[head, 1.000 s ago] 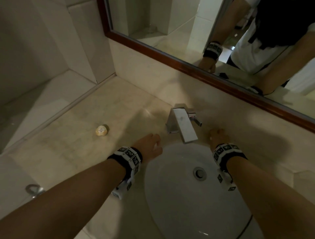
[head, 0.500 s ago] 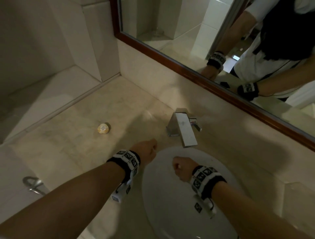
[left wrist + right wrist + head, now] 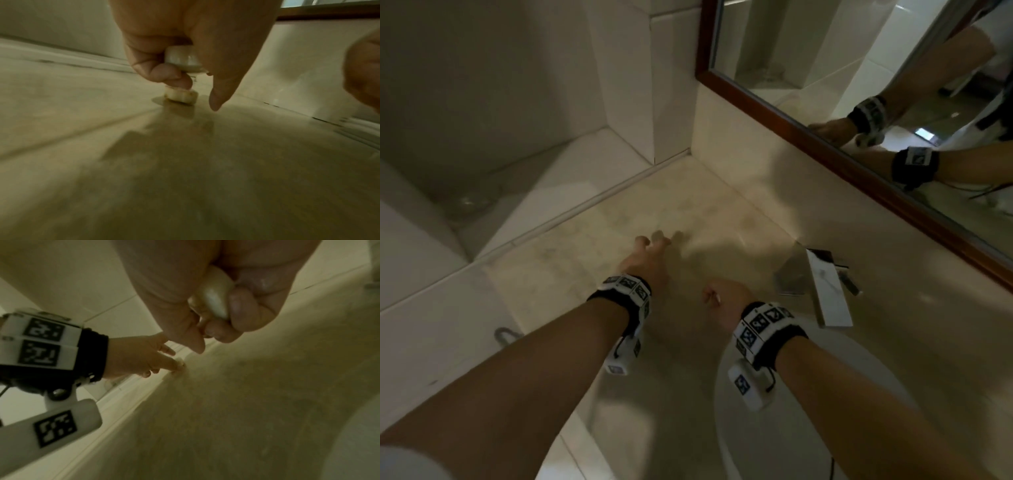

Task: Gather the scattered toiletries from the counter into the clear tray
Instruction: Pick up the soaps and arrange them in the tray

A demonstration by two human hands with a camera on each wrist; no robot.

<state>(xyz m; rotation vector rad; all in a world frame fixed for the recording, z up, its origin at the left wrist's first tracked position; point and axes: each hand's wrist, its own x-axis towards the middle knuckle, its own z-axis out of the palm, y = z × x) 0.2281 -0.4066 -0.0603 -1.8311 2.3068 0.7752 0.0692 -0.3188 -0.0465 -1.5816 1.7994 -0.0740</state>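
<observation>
A small round cream soap piece [image 3: 182,97] lies on the beige counter [image 3: 585,253]. My left hand [image 3: 652,243] reaches forward over it. In the left wrist view its curled fingers hold a small white rounded item [image 3: 183,60] while their tips touch the top of the soap piece. The thumb points down beside it. My right hand [image 3: 717,296] hovers to the right of the left hand, closed in a fist round a cream oval soap [image 3: 213,303]. The right wrist view also shows the left hand [image 3: 154,360] at the soap piece [image 3: 180,364]. No clear tray is in view.
A chrome faucet [image 3: 825,291] stands to the right, with the white basin [image 3: 842,394] below it. A wood-framed mirror [image 3: 859,68] lines the back wall. A lower tiled ledge [image 3: 534,192] borders the counter on the left, and a metal ring [image 3: 505,334] sits at its near end.
My head has turned left. The left hand has reached forward to the small soap piece. The right hand has moved left from beside the faucet, across the basin, to the counter.
</observation>
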